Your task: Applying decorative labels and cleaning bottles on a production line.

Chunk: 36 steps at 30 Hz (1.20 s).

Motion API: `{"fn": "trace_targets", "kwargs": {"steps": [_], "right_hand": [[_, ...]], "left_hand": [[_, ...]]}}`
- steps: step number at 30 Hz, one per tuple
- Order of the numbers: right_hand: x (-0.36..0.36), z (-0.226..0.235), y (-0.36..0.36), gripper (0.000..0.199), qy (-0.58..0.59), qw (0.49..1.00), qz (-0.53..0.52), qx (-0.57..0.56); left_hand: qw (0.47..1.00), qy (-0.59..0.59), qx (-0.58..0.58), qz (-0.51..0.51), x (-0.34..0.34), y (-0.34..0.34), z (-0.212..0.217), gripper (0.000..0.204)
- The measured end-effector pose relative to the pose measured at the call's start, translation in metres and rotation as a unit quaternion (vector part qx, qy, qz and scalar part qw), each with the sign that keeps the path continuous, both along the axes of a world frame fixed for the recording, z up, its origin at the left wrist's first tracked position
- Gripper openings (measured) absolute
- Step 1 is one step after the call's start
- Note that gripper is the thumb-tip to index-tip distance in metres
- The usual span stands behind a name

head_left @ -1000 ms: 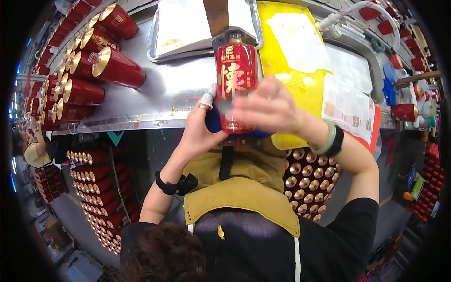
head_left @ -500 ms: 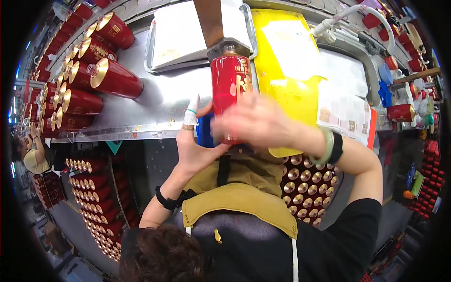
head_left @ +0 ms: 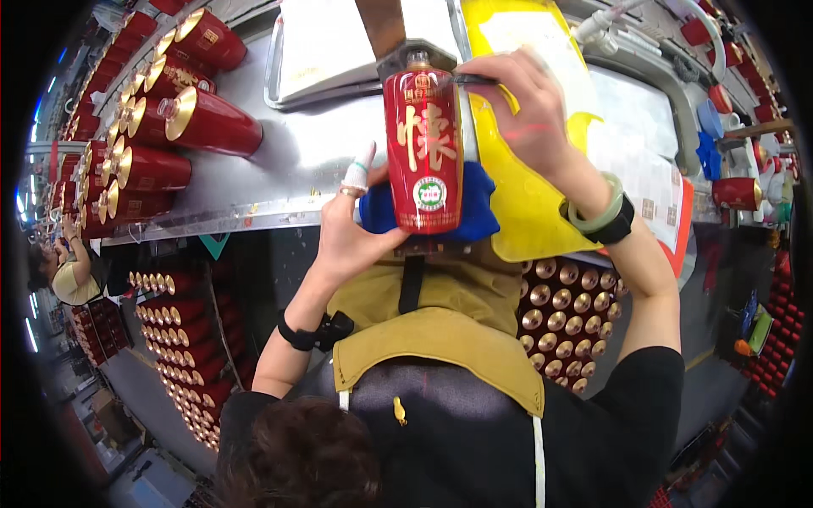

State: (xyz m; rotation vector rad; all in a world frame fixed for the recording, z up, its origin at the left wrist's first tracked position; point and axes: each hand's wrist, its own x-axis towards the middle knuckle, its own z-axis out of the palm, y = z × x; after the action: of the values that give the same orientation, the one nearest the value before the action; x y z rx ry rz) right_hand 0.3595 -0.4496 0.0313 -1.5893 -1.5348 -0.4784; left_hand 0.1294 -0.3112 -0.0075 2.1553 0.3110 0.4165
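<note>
A red bottle (head_left: 423, 148) with gold lettering and a round label stands upright over the metal bench (head_left: 288, 169). My left hand (head_left: 347, 241), one finger wrapped in white tape, holds its base together with a blue cloth (head_left: 478, 207). My right hand (head_left: 525, 110), with a pale green bangle and a black band on the wrist, is up beside the bottle's neck. It pinches a thin dark tool (head_left: 474, 80) whose tip points at the bottle's shoulder. A brown bar (head_left: 383, 25) comes down to a metal piece right above the cap.
Red cylinders with gold ends (head_left: 203, 123) lie in rows on the bench at left. A metal tray (head_left: 339, 51) with a white sheet and a yellow sheet (head_left: 525, 212) lie behind the bottle. Crates of gold-capped bottles (head_left: 559, 313) stand below. Another person (head_left: 68, 271) works far left.
The bottle has been lifted higher and farther out, up under the brown bar. My right hand left the bottle's body and went up to its neck with the dark tool.
</note>
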Motion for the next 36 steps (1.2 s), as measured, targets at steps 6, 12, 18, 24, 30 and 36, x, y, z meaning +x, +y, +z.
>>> {"fn": "trace_targets", "kwargs": {"steps": [6,12,18,24,30,36], "right_hand": [[-0.057,-0.030,-0.047,0.031,-0.089,0.984,0.145,0.057],[-0.067,-0.054,-0.076,0.021,0.117,0.989,-0.017,-0.088],[-0.088,-0.033,-0.078,0.026,0.051,0.994,0.074,-0.067],[-0.096,-0.015,-0.077,0.029,0.031,0.997,-0.060,-0.049],[-0.100,-0.014,-0.071,0.030,0.046,0.997,-0.057,-0.022],[-0.073,-0.015,-0.045,0.015,0.069,0.990,0.042,-0.117]], "left_hand": [[1.000,-0.016,-0.018,-0.008,0.001,-0.001,-0.002,0.100],[1.000,-0.018,-0.017,-0.012,0.001,-0.001,-0.002,0.098],[0.999,-0.026,-0.022,0.013,0.003,-0.010,0.004,0.094],[0.990,-0.075,0.108,0.056,-0.003,-0.023,0.015,0.079],[0.987,-0.107,0.101,0.061,-0.002,-0.022,0.013,0.081],[0.983,-0.077,0.165,0.029,-0.005,-0.018,0.012,0.085]]}}
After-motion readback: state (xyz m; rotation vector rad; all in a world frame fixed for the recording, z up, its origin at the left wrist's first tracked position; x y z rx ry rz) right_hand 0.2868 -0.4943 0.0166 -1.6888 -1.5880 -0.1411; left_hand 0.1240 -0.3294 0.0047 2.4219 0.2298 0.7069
